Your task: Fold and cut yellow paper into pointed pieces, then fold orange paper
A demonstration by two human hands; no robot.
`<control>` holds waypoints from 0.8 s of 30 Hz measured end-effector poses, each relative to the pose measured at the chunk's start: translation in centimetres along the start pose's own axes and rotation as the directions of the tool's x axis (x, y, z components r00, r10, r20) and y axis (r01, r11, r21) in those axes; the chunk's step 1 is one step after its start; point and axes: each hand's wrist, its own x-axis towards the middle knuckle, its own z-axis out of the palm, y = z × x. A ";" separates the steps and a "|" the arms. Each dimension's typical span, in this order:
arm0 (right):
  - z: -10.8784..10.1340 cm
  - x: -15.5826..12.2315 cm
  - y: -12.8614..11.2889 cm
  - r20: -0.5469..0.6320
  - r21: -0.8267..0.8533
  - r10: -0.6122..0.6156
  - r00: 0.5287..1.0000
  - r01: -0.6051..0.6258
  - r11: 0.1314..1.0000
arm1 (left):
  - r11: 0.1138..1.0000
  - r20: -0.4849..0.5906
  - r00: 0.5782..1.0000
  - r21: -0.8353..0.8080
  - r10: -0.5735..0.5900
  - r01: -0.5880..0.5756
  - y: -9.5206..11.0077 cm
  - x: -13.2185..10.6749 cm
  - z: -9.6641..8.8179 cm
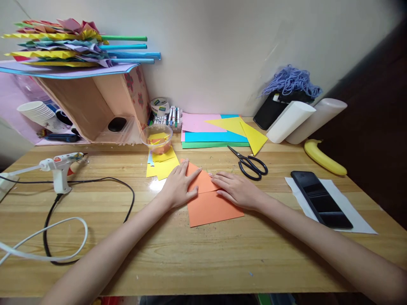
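Observation:
An orange sheet of paper (213, 207) lies on the wooden table, its upper part folded over into a slanted flap. My left hand (180, 186) rests on the paper's left edge, fingers spread. Flat across the right side of the flap lies my right hand (237, 189), its fingers stretched toward the middle. Just beyond the right hand are black-handled scissors (249, 163), blades partly apart. Yellow paper pieces (165, 165) sit behind my left hand, partly under a clear plastic bowl (156, 137) with more paper scraps inside.
Coloured paper sheets (206, 137) are stacked against the wall, near markers (171, 116). At left, a glue gun (62, 169) trails a looping black cord (132, 199). On the right are a phone (321, 199), a banana (324, 157) and white rolls (291, 123). A cardboard box (136, 95) stands back left.

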 end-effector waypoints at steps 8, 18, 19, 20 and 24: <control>-0.4 -4.3 0.5 -0.010 0.012 0.046 0.999 -0.046 0.999 | 0.998 0.002 1.000 0.069 0.003 -0.003 0.2 0.5 -0.3; -1.3 -6.5 0.5 -0.020 -0.015 0.036 0.999 -0.036 0.999 | 0.999 -0.019 0.999 0.019 -0.036 0.036 0.1 0.7 0.2; -1.4 -6.2 0.4 -0.030 -0.001 0.050 0.998 -0.050 0.999 | 0.999 -0.024 0.999 0.005 -0.039 0.039 0.0 0.6 0.2; -1.4 -5.7 0.3 -0.041 0.016 0.066 0.997 -0.066 0.998 | 0.999 -0.031 0.999 -0.009 -0.041 0.041 -0.1 0.6 0.3; -1.0 -2.6 0.1 -0.129 0.087 0.110 0.986 -0.099 0.991 | 0.998 -0.063 0.997 -0.047 -0.043 0.040 -0.5 0.4 0.6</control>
